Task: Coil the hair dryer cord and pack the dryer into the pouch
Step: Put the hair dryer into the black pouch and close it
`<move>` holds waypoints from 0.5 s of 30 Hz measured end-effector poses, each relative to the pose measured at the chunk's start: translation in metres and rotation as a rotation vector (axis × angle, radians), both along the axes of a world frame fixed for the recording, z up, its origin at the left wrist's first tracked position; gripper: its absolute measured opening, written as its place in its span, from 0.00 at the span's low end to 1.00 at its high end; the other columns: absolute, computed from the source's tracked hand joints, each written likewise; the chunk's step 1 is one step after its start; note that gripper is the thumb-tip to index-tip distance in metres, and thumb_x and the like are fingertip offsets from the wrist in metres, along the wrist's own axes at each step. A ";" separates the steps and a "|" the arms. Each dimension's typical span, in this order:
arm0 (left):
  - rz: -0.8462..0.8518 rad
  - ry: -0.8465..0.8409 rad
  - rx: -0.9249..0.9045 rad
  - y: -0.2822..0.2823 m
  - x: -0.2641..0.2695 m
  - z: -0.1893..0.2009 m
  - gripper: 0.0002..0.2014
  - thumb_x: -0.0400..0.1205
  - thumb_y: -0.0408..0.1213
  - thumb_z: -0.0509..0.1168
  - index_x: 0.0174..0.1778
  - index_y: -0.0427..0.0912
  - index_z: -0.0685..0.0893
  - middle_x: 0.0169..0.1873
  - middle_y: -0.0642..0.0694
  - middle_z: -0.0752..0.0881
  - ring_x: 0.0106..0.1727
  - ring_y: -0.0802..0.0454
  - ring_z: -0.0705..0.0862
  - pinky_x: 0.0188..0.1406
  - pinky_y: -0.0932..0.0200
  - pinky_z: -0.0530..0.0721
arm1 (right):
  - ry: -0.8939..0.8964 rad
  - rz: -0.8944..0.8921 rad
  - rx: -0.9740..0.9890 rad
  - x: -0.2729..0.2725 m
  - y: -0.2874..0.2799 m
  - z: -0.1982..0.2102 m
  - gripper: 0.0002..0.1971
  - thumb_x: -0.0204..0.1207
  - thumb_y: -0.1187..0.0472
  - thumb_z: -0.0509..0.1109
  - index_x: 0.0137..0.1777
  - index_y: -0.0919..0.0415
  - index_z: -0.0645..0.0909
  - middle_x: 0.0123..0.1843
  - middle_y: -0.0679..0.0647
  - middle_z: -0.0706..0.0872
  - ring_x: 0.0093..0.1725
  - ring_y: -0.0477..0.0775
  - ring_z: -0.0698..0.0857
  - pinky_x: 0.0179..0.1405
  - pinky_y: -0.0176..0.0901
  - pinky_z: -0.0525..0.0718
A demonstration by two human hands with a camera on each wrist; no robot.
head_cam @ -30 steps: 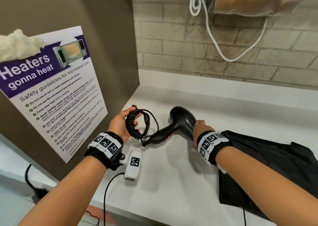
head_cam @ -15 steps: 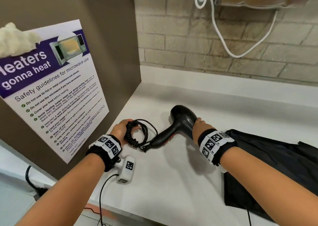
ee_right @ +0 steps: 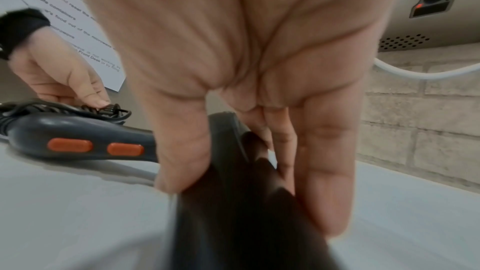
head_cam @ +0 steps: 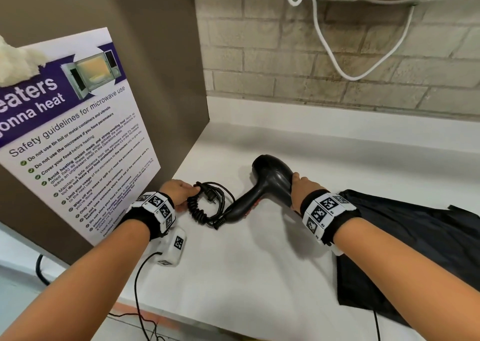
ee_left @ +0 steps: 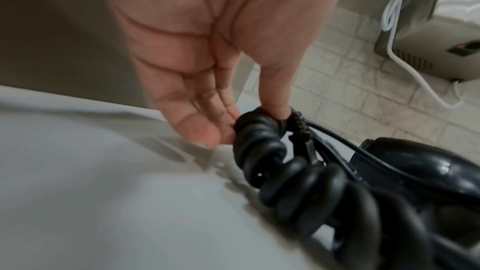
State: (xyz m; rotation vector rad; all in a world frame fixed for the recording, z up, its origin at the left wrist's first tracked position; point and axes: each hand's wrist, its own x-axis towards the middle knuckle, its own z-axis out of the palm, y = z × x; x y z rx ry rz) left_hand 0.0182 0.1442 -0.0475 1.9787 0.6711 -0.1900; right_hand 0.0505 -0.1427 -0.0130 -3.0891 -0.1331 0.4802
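The left hand (head_cam: 179, 192) pinches the bundled cord (head_cam: 207, 205); the right hand (head_cam: 302, 188) grips the dryer (head_cam: 270, 177) on the desk (head_cam: 246, 275). If the pinch loosens, the springy coil likely unravels before reaching the pouch (head_cam: 415, 236).

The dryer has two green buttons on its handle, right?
Not quite. The two buttons on the dryer handle are orange, not green. The right wrist view shows them side by side on the black handle.
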 end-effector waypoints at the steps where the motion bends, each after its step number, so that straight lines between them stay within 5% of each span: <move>1: 0.004 0.000 0.055 0.001 0.001 0.000 0.09 0.77 0.40 0.71 0.37 0.39 0.80 0.28 0.42 0.80 0.24 0.49 0.77 0.21 0.65 0.75 | 0.005 0.009 0.007 0.001 0.000 0.000 0.32 0.76 0.63 0.65 0.76 0.64 0.55 0.66 0.63 0.75 0.62 0.64 0.79 0.55 0.52 0.79; 4: -0.015 0.008 0.324 0.004 0.008 0.001 0.10 0.79 0.40 0.67 0.42 0.36 0.86 0.41 0.36 0.87 0.44 0.40 0.86 0.42 0.56 0.82 | 0.003 0.030 0.031 0.005 0.000 0.000 0.33 0.75 0.61 0.67 0.77 0.62 0.55 0.65 0.62 0.76 0.61 0.64 0.80 0.54 0.51 0.79; 8: -0.056 0.006 0.307 0.009 0.010 0.000 0.12 0.81 0.34 0.62 0.55 0.33 0.86 0.54 0.33 0.87 0.57 0.36 0.85 0.58 0.48 0.84 | -0.015 0.041 0.051 0.006 0.004 0.000 0.30 0.75 0.62 0.66 0.75 0.61 0.58 0.62 0.61 0.78 0.58 0.64 0.81 0.48 0.50 0.78; 11: -0.086 -0.064 0.210 0.007 0.010 -0.003 0.12 0.82 0.29 0.58 0.54 0.38 0.86 0.50 0.36 0.88 0.48 0.40 0.86 0.47 0.57 0.86 | -0.025 0.036 0.059 0.006 0.006 -0.001 0.30 0.75 0.63 0.65 0.75 0.61 0.58 0.63 0.62 0.77 0.59 0.65 0.81 0.51 0.52 0.79; 13: -0.103 -0.093 0.070 0.002 0.010 -0.001 0.15 0.82 0.25 0.53 0.54 0.38 0.85 0.36 0.41 0.89 0.35 0.44 0.83 0.32 0.60 0.80 | -0.023 0.041 0.054 0.006 0.007 -0.002 0.31 0.75 0.63 0.65 0.76 0.60 0.56 0.64 0.62 0.76 0.60 0.65 0.80 0.53 0.53 0.79; 15: -0.062 -0.077 -0.123 -0.001 0.011 0.004 0.12 0.82 0.28 0.55 0.51 0.37 0.85 0.25 0.43 0.85 0.26 0.47 0.80 0.30 0.59 0.74 | -0.021 0.047 0.052 0.007 0.007 -0.003 0.32 0.75 0.63 0.65 0.77 0.60 0.55 0.64 0.62 0.76 0.60 0.65 0.80 0.53 0.52 0.79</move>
